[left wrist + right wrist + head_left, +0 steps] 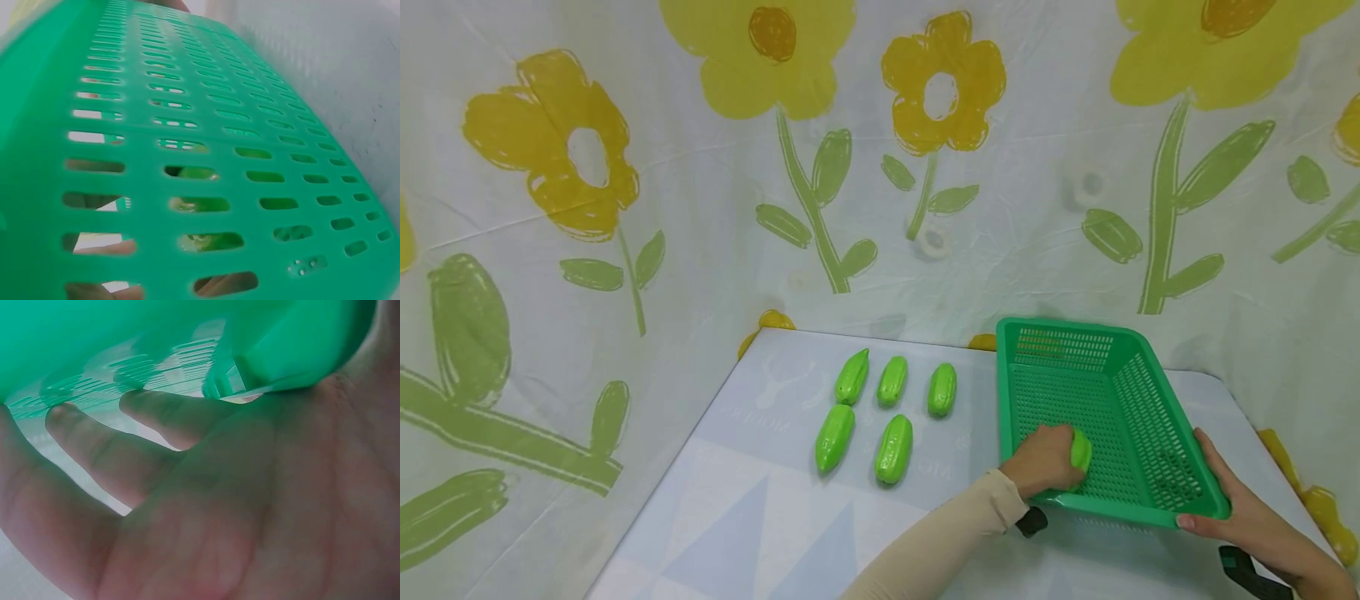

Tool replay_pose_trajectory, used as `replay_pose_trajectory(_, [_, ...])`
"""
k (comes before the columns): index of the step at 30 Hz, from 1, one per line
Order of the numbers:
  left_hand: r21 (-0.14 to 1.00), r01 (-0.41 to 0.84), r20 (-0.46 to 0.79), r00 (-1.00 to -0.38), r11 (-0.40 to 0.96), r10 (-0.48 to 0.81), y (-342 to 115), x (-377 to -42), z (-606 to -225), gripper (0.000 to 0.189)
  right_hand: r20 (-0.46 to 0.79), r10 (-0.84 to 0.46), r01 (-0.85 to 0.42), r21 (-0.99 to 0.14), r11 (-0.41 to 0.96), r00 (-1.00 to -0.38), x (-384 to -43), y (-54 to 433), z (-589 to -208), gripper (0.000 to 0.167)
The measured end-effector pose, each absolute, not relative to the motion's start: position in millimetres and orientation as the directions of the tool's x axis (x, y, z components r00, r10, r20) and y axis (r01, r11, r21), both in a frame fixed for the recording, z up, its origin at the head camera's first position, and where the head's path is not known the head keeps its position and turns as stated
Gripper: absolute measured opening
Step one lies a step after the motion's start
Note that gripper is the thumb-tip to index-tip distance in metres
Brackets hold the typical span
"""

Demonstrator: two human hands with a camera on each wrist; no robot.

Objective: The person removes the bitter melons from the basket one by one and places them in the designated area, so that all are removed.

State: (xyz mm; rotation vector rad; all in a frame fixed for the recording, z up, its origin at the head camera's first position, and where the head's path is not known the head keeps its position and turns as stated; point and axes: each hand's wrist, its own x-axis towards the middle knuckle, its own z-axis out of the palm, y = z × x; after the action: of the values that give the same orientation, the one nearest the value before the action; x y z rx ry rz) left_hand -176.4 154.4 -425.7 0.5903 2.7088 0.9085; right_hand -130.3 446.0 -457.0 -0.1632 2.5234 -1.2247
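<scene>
A green plastic basket (1138,392) with slotted walls stands at the table's right, slightly tilted in the head view. Reaching over its front rim, my left hand (1047,457) grips a bright green, elongated vegetable (1080,452) low inside it. Part of that vegetable is hidden by the fingers; green also shows through the slots in the left wrist view. My right hand (1243,508) holds the basket by its front right corner, thumb at the rim. In the right wrist view the fingers (94,447) of this hand reach under the green plastic.
Several more glossy green vegetables (893,450) lie in two loose rows on the pale patterned table (722,492), left of the basket. Curtains (1037,200) with yellow flowers rise behind and beside the table. Dark straps (1032,522) sit at the wrists.
</scene>
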Motion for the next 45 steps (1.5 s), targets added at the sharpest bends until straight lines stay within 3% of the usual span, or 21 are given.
replay_pose_trajectory(5, [0.671, 0.249, -0.106, -0.9, 0.699, 0.423, 156, -177, -422, 0.02, -0.24, -0.24, 0.039, -0.779, 0.625, -0.941, -129, 447, -458, 0.113])
replay_pose_trajectory(11, [0.714, 0.184, -0.121, -0.918, 0.676, 0.378, 157, -181, -415, 0.053, -0.217, -0.246, 0.022, -0.79, 0.613, -0.945, -128, 449, -458, 0.112])
replay_pose_trajectory(13, [0.747, 0.166, -0.117, -0.92, 0.644, 0.373, 156, -183, -414, 0.056, -0.21, -0.248, 0.014, -0.788, 0.616, -0.946, -128, 450, -458, 0.112])
replay_pose_trajectory(25, [0.959, -0.08, -0.185, -0.905, 0.273, 0.384, 132, -189, -399, 0.05, -0.219, -0.243, 0.023, -0.786, 0.618, -0.945, -128, 448, -459, 0.111])
replay_pose_trajectory(33, [0.986, -0.15, -0.168, -0.871, 0.076, 0.462, 107, -190, -386, 0.053, -0.192, -0.257, -0.002, -0.798, 0.603, -0.947, -129, 445, -458, 0.109])
replay_pose_trajectory(45, [0.988, -0.149, -0.115, -0.871, -0.034, 0.478, 73, -186, -371, 0.053, -0.199, -0.261, 0.007, -0.807, 0.59, -0.945, -128, 449, -461, 0.109])
